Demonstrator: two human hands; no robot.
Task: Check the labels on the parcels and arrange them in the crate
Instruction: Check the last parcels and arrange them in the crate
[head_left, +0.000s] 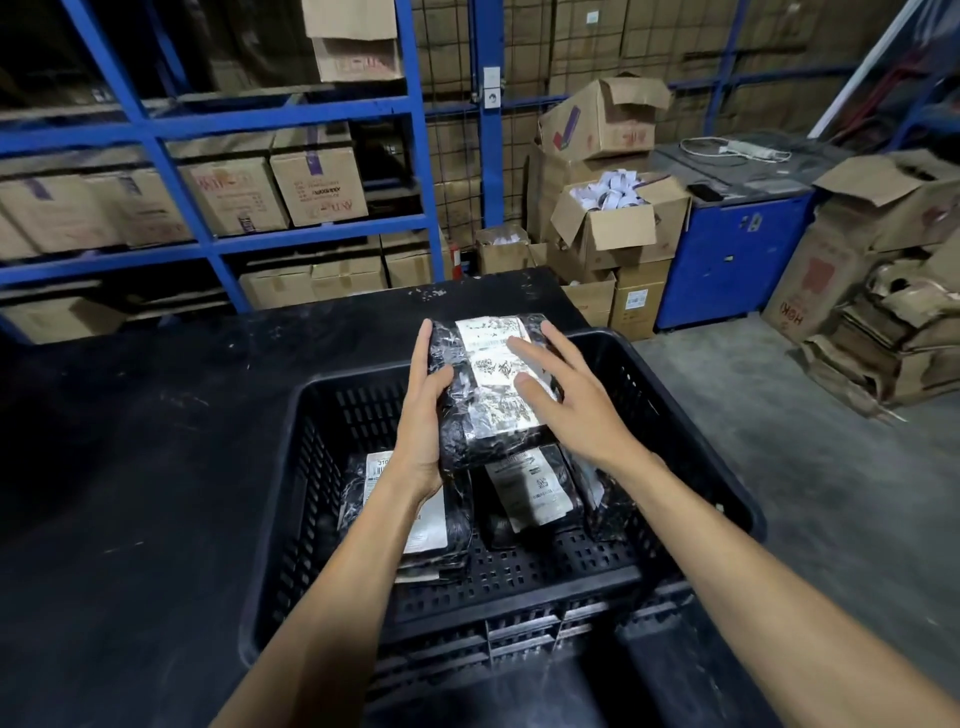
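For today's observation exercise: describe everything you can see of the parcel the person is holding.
The held parcel is a flat block wrapped in shiny, crinkled black plastic, with a long white printed label on its top face; the print is too blurred to read. It is raised above the black crate, label up. The left hand grips its left edge; the right hand rests on it, fingers spread.

Carton (802, 291) — "HOKI" (upside down, red).

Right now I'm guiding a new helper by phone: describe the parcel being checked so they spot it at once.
Find the black slatted crate on the dark table. Above its far half, the left hand grips a black plastic-wrapped parcel, and the right hand lies spread on its white label. Unlike the parcels lying flat inside the crate, it is lifted and held.
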